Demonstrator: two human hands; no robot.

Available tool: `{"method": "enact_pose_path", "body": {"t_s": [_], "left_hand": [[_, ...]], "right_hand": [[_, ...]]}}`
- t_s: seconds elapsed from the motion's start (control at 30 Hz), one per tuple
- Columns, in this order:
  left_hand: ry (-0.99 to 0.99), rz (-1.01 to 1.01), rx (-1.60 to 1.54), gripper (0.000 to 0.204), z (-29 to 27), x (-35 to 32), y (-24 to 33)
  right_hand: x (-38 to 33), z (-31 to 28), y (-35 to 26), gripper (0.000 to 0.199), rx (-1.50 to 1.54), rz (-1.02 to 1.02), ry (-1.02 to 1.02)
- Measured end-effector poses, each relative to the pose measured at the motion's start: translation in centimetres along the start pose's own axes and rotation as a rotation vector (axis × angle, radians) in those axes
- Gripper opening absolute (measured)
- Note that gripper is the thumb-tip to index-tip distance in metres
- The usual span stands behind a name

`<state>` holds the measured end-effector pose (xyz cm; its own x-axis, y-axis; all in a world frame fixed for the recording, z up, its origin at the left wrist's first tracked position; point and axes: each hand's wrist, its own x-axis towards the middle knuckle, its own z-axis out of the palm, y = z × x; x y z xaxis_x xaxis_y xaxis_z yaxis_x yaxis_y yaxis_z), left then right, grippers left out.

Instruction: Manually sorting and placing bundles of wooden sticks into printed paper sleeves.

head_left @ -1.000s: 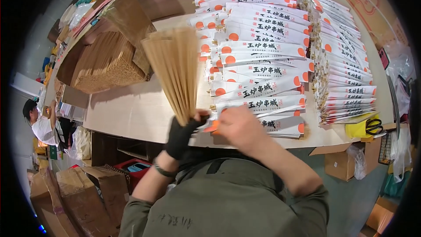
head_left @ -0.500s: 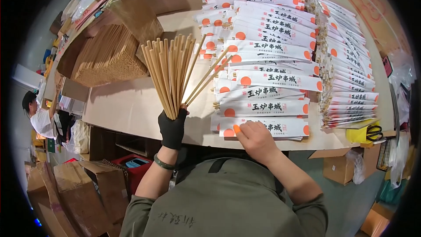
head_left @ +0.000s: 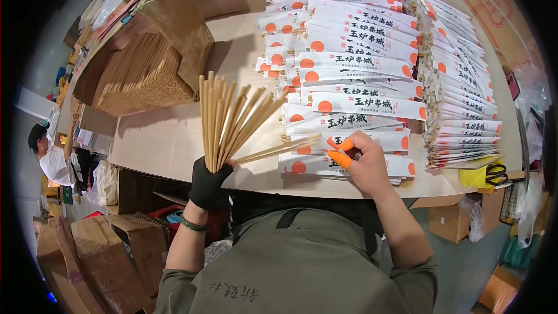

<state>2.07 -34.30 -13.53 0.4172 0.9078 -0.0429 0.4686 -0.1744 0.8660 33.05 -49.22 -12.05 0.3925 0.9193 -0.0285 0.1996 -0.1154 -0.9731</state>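
A fanned bundle of bare wooden chopsticks (head_left: 229, 119) stands upright above the table edge, one pair (head_left: 279, 150) angled right.

Table: a big pale wooden table (head_left: 174, 139), seen from above.
Middle: rows of white paper sleeves with orange dots (head_left: 349, 64), lying in layers on the table.
Right side: a tall stack of filled sleeves (head_left: 459, 99) just beside the rows.
Left back: an open brown box of bare wooden sticks (head_left: 139, 75).
Right front corner: scissors (head_left: 494, 173) on something yellow.
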Motion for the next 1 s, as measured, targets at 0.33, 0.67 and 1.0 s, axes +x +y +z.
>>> {"method": "enact_pose_path", "body": {"t_s": [0.33, 0.67, 1.0], "left_hand": [[-0.220, 0.052, -0.462, 0.029, 4.7, 0.3, 3.2], [0.266, -0.014, -0.195, 0.026, 6.1, 2.3, 0.6], [0.260, -0.150, -0.343, 0.022, 5.0, 0.9, 0.0]], "right_hand": [[0.4, 4.9, -2.3, 0.019, -0.677, -0.783, -0.124], [-0.9, 3.0, 1.0, 0.019, -0.846, -0.803, -0.132], [-2.5, 3.8, 2.9, 0.014, -0.669, -0.701, 0.010]]}}
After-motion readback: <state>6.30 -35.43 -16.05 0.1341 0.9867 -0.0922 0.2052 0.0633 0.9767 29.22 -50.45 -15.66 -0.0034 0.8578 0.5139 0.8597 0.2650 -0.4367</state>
